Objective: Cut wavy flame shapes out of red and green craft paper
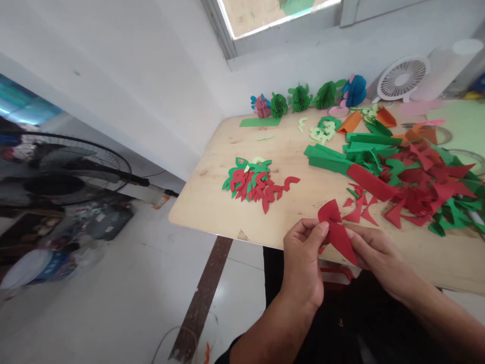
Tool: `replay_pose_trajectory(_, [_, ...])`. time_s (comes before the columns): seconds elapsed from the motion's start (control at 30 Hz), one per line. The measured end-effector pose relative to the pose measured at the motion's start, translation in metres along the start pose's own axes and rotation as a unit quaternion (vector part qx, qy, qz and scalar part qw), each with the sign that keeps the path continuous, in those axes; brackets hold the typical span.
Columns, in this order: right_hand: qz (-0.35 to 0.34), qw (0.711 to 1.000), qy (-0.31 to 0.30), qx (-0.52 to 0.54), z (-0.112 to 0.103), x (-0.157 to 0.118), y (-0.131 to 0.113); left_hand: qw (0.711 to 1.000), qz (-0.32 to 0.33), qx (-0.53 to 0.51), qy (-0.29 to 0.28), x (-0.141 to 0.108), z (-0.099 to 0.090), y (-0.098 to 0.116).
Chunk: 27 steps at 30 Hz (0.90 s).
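Observation:
A cut piece of red paper (pixel 337 235) is held up over the table's front edge. My left hand (pixel 305 253) pinches its left side between thumb and fingers. At its right edge, my right hand (pixel 373 250) has its fingers closed on the paper, partly behind it. Just beyond my hands lie red paper scraps (pixel 358 210). Further left on the table is a pile of curved red and green paper cutouts (pixel 250 183). A larger heap of red and green paper offcuts (pixel 420 182) spreads to the right.
Folded green paper strips (pixel 328 159) and pale green cutouts (pixel 324 131) lie on the wooden table (pixel 212 197). Green paper honeycomb figures (pixel 301 98) line the wall beside a small white fan (pixel 403 78). A large black fan (pixel 56 184) stands left.

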State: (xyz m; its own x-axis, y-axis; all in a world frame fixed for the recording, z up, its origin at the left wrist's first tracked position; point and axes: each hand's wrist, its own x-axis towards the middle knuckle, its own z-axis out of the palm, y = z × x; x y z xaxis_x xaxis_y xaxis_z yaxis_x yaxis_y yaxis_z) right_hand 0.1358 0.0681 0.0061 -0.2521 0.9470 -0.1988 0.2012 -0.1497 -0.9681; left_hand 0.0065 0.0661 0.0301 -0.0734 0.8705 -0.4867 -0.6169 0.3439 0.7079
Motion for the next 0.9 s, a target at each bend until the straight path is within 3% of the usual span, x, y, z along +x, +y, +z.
replay_pose_trajectory(0.27, [-0.002, 1.0, -0.001, 0.004, 0.0, -0.001, -0.003, 1.0, 0.014, 0.016, -0.02, 0.008, -0.002, 0.005])
replay_pose_trajectory(0.63, [-0.03, 0.999, 0.02, 0.005, 0.003, 0.0, -0.002, 0.998, -0.004, -0.06, 0.014, 0.0, 0.004, -0.004])
replay_pose_trajectory(0.9, [0.009, 0.998, 0.018, 0.052, 0.007, -0.001, -0.006, 0.999, -0.001, -0.045, 0.012, -0.004, 0.004, -0.01])
